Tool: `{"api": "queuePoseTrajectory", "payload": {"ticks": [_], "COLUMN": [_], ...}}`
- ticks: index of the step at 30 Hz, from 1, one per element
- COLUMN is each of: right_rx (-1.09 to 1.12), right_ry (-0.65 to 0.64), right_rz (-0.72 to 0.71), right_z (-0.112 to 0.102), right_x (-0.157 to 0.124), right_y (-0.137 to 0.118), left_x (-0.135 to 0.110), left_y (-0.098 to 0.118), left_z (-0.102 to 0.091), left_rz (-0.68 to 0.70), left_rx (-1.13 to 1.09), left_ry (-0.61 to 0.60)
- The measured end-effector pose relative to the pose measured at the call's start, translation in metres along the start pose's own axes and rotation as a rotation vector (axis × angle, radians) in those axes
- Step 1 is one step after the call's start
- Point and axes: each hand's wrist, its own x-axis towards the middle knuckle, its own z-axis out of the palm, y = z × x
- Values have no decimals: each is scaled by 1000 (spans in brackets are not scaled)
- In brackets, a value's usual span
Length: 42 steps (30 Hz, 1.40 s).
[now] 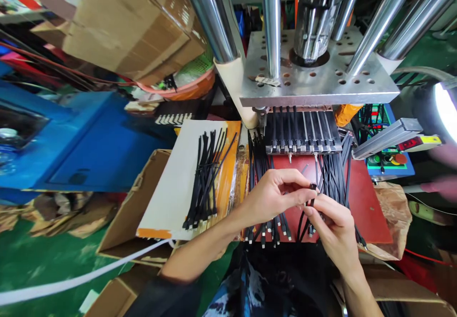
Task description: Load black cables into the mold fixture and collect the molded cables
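My left hand (276, 195) pinches a black cable (313, 186) near its end, between thumb and fingertips. Right beside it, my right hand (333, 217) is closed on the same black piece, just below. Both hands are over the red work surface (369, 203), in front of the press. Behind them, a black mould plate (303, 131) holds a row of cables with their connectors along the front edge. Loose black cables (335, 179) hang over the red surface to the right, and another bunch (257, 164) hangs to the left. My fingers partly hide the held piece.
A steel press plate (321, 91) with upright rods stands over the mould. On the left, a bundle of black cables (205, 183) lies on a white board (164, 183). A green control box with buttons (389, 160), a lamp (446, 110) and cardboard boxes surround the bench.
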Motion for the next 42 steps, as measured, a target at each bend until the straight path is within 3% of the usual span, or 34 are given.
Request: {"api": "queuePoseTrajectory", "payload": {"ticks": [3,8,10,12,14,16,20,24,26,28,30,32,36,42], "right_rx": [8,-22,-8,14,6,-64,-178,-92,-37,-34,-79,-123,-154,-107], "right_ry": [7,40,-27,-181,-371,-475,-379,-279,-282,-319,-365,-343,-174,-173], "right_rz": [8,100,193,305,368,335,160,137,148,168,190,180,93,39], "right_z": [4,16,21,21,11,-11,-59,-73,-70,-66,-62,-58,-55,-54], "right_x": [8,11,8,6,12,33,112,191,218,235,243,244,238,237], "right_y": [-7,-3,5,10,10,4,-5,18,34,46,52,54,58,68], "left_x": [1,10,26,51,82,114,153,142,124,105,93,88,88,83], "left_y": [2,7,6,1,-8,-19,-29,-27,-27,-30,-35,-38,-33,-27], "left_z": [0,0,-6,-17,-31,-45,-62,-61,-61,-62,-64,-64,-51,-27], "left_rz": [0,163,201,237,283,314,303,262,413,641,785,795,693,577], "left_rx": [-4,211,218,232,297,430,655,633,683,866,1114,1321,1575,1678], "left_ry": [53,159,209,259,294,324,393,496,409,194,-18,-134,-99,-49]}}
